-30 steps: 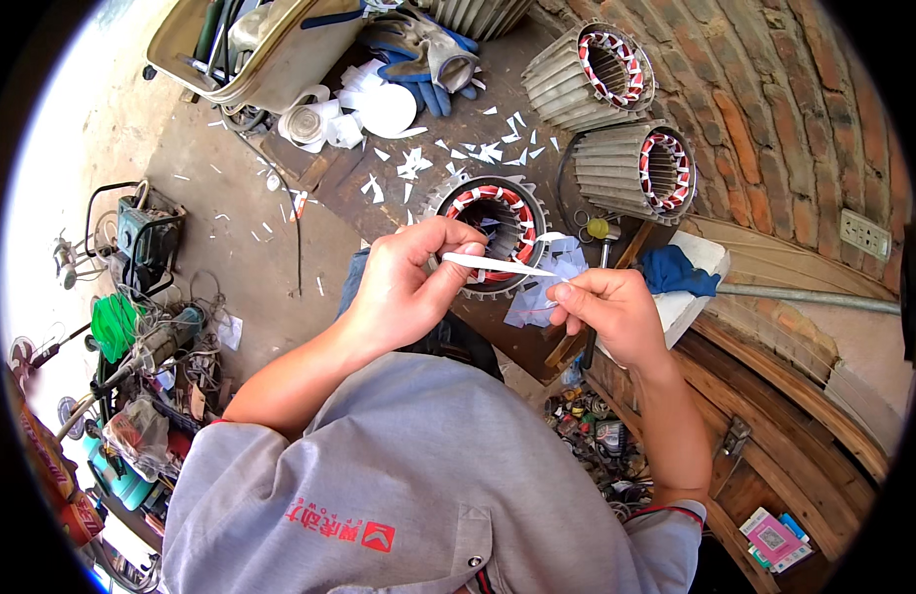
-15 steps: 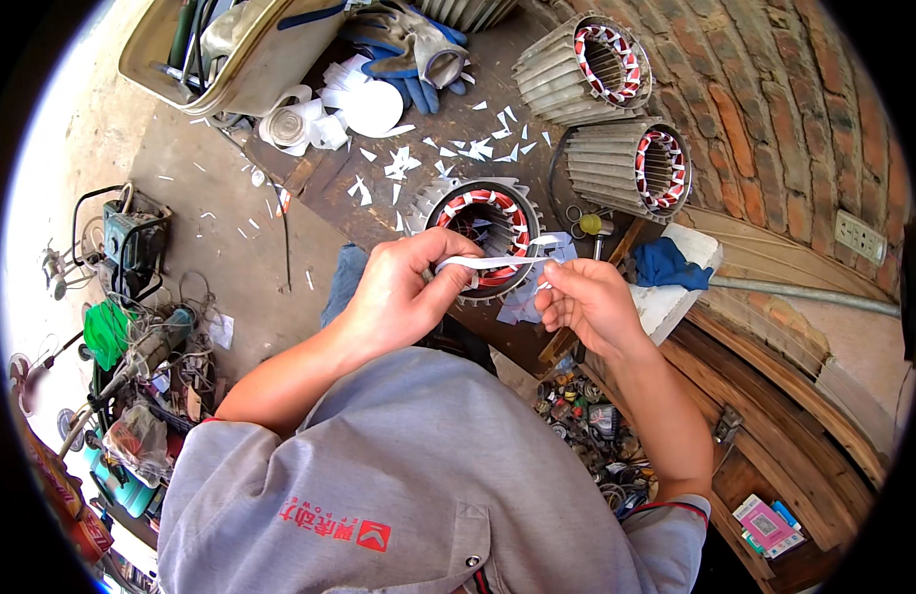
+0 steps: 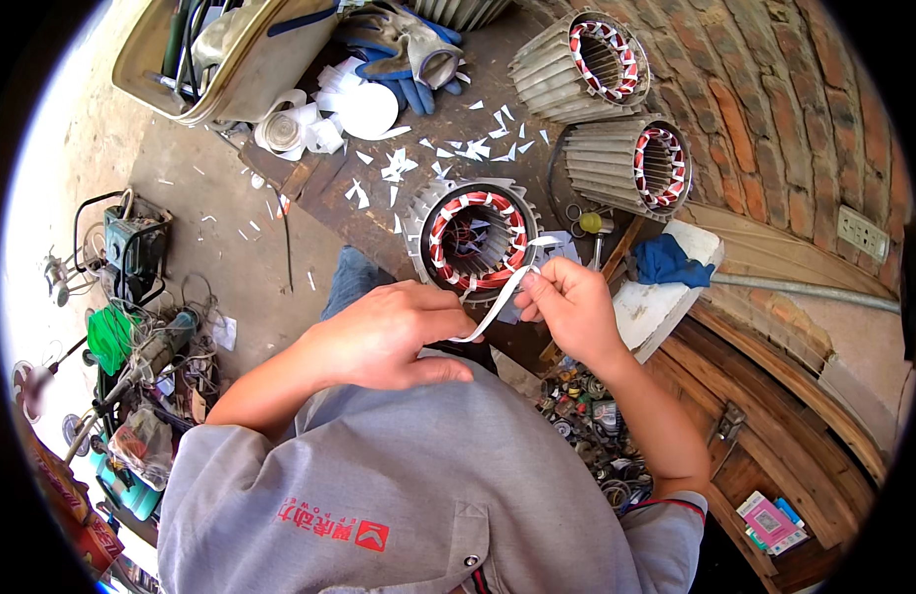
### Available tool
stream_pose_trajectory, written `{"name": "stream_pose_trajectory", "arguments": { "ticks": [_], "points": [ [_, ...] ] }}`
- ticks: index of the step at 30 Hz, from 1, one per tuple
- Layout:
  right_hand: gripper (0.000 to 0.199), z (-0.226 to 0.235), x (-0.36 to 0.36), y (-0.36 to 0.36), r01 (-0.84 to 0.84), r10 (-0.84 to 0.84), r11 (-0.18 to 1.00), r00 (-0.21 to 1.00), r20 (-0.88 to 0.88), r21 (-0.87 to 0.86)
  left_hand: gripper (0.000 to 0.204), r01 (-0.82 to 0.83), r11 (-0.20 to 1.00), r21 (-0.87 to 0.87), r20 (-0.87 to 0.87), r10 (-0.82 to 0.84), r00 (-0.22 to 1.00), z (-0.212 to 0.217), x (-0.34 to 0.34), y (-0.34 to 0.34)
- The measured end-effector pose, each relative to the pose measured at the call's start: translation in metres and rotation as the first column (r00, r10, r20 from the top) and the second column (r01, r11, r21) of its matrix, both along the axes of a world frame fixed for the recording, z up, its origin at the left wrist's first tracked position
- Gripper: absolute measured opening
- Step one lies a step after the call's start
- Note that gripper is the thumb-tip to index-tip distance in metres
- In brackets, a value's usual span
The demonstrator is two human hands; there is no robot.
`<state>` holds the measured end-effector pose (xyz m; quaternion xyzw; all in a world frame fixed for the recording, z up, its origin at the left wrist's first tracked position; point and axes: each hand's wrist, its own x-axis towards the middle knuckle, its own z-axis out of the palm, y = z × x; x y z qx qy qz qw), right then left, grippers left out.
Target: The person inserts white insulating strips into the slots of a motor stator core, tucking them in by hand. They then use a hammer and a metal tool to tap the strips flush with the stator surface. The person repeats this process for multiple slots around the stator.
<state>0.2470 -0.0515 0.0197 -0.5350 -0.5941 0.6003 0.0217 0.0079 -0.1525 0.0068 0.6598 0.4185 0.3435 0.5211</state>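
Strip: a narrow white paper strip (image 3: 500, 302) was held btwn both hands, just in front of the open end of the nearest stator, running from lower left up to the right w/ a slight curve.
Left hand: the left hand (image 3: 389, 335) was closed round the strip's lower end; fingers curled in, thumb along the underside. The end itself was hidden in the fist.
Right hand: the right hand (image 3: 569, 302) pinched the strip's upper end btwn thumb and fingertips, other fingers folded.
Nearest stator: a ribbed grey motor stator (image 3: 473, 233) stood on the bench w/ its bore facing up, red and white windings round the inside, just beyond the hands.
Other stators: two more ribbed stators lay on their sides further back, one (image 3: 582, 64) near the brick wall, one (image 3: 631, 168) below it, both w/ red and white windings at the open end.
Bench: dark worktop (image 3: 329, 198), littered w/ white paper scraps (image 3: 448, 153).
Back left: white paper roll and cut pieces (image 3: 324, 114) beside blue and grey work gloves (image 3: 408, 49); an open tool case (image 3: 230, 59) just left of them.
Right of hands: blue cloth (image 3: 671, 262) on a white block (image 3: 656, 307).
Floor, left: a green wire coil (image 3: 109, 337) and tools, well apart from the hands.
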Motion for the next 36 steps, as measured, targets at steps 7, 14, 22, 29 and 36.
{"name": "stream_pose_trajectory", "arguments": {
  "ticks": [7, 14, 22, 29, 36],
  "points": [
    [0.005, -0.022, 0.008, -0.03, -0.228, 0.285, 0.798, 0.959, -0.016, 0.558, 0.018, -0.461, 0.885, -0.068, -0.028, 0.46, 0.887, 0.008, 0.003, 0.032],
    [0.006, -0.042, 0.008, -0.044, -0.156, 0.213, 0.732, 0.977, -0.006, 0.663, 0.012, 0.319, 0.945, -0.074, -0.789, -0.251, 0.561, -0.016, 0.038, 0.091],
    [0.012, -0.012, 0.008, -0.049, 0.098, 0.182, 0.825, 0.886, -0.426, 0.557, 0.013, 0.062, 0.988, 0.144, -0.783, 0.076, 0.617, -0.009, 0.036, 0.08],
    [0.019, -0.03, 0.028, -0.055, 0.211, -0.122, 0.974, 0.786, -0.606, 0.078, 0.01, -0.249, 0.882, 0.401, -0.596, 0.457, 0.66, -0.009, 0.021, 0.042],
    [0.022, -0.053, 0.019, -0.052, 0.163, -0.143, 0.986, 0.738, -0.659, -0.031, 0.009, -0.683, 0.727, -0.067, -0.089, 0.678, 0.73, -0.002, 0.016, 0.008]
  ]
}}
